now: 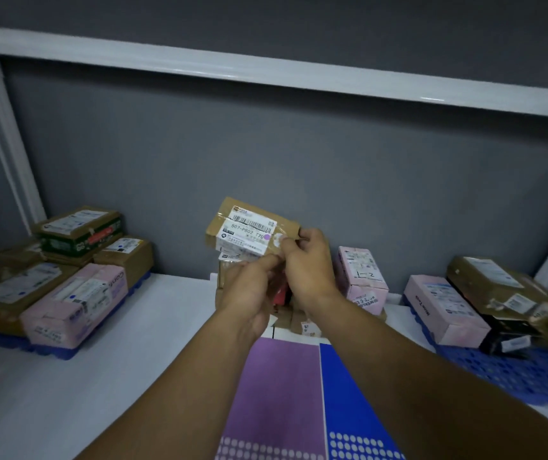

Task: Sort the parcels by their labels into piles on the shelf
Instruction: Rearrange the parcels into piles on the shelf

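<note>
A small brown cardboard parcel with a white barcode label and a round purple sticker is raised over the middle of the white shelf. My right hand pinches its right end. My left hand grips it from below, fingers curled at its lower edge. Behind my hands stands a pile of small brown parcels, mostly hidden. To their right stands an upright pink parcel.
A left pile of brown, green and pink parcels sits on a blue mat. A right pile of pink, brown and black parcels lies on a blue mat. Purple and blue sticker sheets lie in front.
</note>
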